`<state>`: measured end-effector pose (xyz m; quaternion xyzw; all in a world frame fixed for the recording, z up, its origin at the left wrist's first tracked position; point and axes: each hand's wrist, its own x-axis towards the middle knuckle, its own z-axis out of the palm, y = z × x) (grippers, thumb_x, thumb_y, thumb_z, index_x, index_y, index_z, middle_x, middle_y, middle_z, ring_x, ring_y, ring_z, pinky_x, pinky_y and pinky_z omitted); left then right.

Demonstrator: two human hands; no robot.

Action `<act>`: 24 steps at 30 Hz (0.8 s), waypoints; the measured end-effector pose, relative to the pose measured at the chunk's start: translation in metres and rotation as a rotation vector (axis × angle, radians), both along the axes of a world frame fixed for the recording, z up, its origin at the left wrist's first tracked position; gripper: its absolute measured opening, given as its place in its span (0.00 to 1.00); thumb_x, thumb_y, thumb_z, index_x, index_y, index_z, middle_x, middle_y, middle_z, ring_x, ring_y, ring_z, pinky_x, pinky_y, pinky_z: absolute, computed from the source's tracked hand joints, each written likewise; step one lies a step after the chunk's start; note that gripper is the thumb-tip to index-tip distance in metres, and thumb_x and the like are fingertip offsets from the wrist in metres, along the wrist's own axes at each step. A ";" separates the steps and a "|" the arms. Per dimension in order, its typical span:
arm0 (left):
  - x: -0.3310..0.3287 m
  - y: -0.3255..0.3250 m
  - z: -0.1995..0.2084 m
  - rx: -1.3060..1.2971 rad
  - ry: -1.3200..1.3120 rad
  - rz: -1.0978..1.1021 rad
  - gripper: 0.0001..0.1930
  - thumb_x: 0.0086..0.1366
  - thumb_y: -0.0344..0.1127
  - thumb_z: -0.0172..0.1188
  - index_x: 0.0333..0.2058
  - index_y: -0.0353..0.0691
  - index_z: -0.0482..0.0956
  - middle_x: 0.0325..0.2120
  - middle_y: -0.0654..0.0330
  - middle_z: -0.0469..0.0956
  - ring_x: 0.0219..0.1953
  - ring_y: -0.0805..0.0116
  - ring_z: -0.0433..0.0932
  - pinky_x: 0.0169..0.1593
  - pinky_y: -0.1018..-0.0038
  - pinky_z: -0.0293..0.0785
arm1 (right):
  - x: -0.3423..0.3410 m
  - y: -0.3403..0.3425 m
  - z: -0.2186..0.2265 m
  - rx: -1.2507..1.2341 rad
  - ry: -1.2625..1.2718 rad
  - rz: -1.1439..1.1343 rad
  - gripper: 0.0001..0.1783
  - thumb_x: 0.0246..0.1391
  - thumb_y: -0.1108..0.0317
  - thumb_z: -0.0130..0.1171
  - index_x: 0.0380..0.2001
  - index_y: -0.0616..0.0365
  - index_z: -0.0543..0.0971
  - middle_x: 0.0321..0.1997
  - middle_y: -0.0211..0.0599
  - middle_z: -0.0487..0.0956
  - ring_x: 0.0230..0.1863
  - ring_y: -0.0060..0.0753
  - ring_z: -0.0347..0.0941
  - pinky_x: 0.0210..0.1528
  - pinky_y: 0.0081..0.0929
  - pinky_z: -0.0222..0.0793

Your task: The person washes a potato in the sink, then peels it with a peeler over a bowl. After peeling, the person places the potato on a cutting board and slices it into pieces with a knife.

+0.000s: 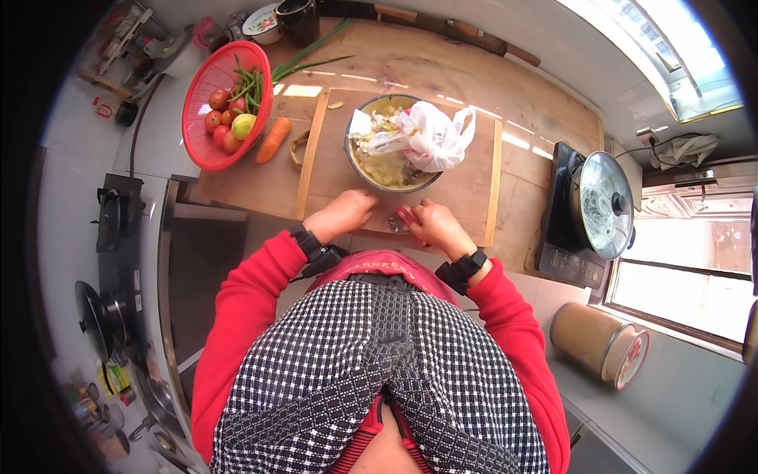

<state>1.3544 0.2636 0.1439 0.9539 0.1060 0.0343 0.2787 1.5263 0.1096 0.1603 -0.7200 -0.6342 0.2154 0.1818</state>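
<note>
My left hand (350, 213) is closed at the near edge of a wooden board (324, 158), fingers curled; whatever it might hold is hidden. Across a small gap, my right hand (440, 224) grips a small red object (407, 215) between thumb and fingers. Its kind is too small to make out. A little silvery-grey thing (397, 225) shows just below it. Beyond both hands a bowl (352, 162) with a dark rim holds yellowish, wet-looking scraps (384, 168). A crumpled white plastic bag (436, 136) lies over its right side.
At the far left, a red colander (190, 126) holds tomatoes, green beans and a yellow round fruit. A carrot (273, 141) lies beside it, with green onions (312, 59) behind. To the right, a lidded pan (604, 204) sits on a black cooktop (570, 265). A brown drum (594, 340) stands lower right.
</note>
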 end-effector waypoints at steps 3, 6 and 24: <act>0.007 0.000 -0.002 0.018 0.019 -0.057 0.06 0.47 0.31 0.54 0.23 0.35 0.73 0.23 0.48 0.73 0.28 0.49 0.73 0.33 0.60 0.70 | 0.000 0.000 -0.002 0.116 0.036 -0.012 0.10 0.43 0.67 0.51 0.21 0.63 0.73 0.27 0.49 0.71 0.27 0.52 0.69 0.32 0.41 0.67; 0.013 -0.004 -0.001 -0.019 0.015 -0.114 0.06 0.48 0.32 0.53 0.21 0.36 0.73 0.19 0.49 0.73 0.26 0.48 0.73 0.31 0.60 0.69 | -0.001 0.001 -0.004 0.019 -0.050 -0.001 0.10 0.44 0.66 0.51 0.20 0.63 0.73 0.26 0.48 0.72 0.27 0.53 0.69 0.32 0.41 0.66; 0.010 0.008 0.054 -0.386 -0.061 -0.128 0.05 0.49 0.32 0.55 0.24 0.36 0.74 0.20 0.53 0.74 0.24 0.57 0.74 0.29 0.69 0.70 | -0.009 -0.002 0.040 -0.177 0.291 -0.201 0.09 0.41 0.70 0.56 0.27 0.63 0.70 0.23 0.41 0.73 0.24 0.33 0.71 0.27 0.28 0.67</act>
